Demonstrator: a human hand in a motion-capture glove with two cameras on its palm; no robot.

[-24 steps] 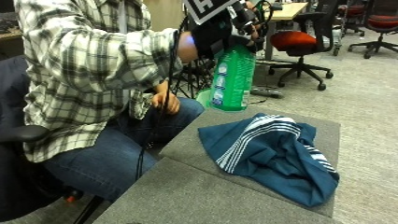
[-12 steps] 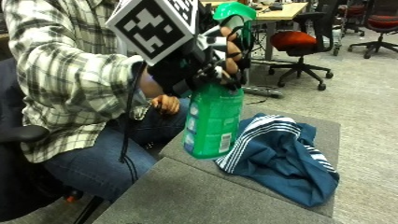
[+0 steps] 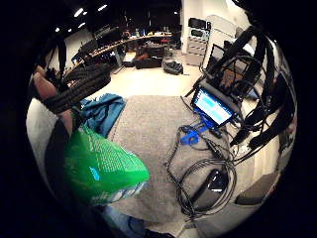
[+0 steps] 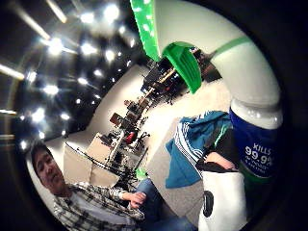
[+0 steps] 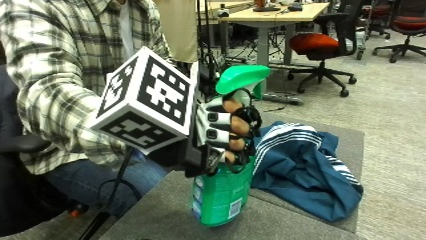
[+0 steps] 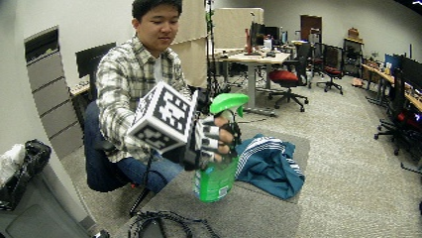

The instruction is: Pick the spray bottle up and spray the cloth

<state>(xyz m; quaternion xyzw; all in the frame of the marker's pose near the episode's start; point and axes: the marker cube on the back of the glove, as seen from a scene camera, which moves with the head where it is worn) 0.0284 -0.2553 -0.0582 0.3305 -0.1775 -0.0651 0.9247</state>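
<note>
the neck of the spray bottle [image 5: 219, 200] is hidden behind the fingers [image 5: 229, 127] of the right hand [image 5: 223, 132], which are curled round it just below the green trigger head [image 5: 241, 79]; whether a finger sits on the trigger cannot be made out. the bottle is held upright, its base just above or on the grey bench [image 5: 279, 220], and contact there cannot be told. its body is green with a label whose print is too small to read from outside; in the thumb side palm view a blue panel [image 4: 257, 144] reads "kills 99.9%", the rest cut off. how much liquid is inside cannot be seen. the cloth [image 5: 306, 170], dark teal with white stripes, lies crumpled on the bench just beside the bottle, apart from it. the person's other hand is out of sight behind the arm in the outside view. the little finger side palm view shows a small screen [image 3: 213, 106], a blue clip [image 3: 190, 136] and a tangle of black cables [image 3: 198, 183] on the bench's far part.
</note>
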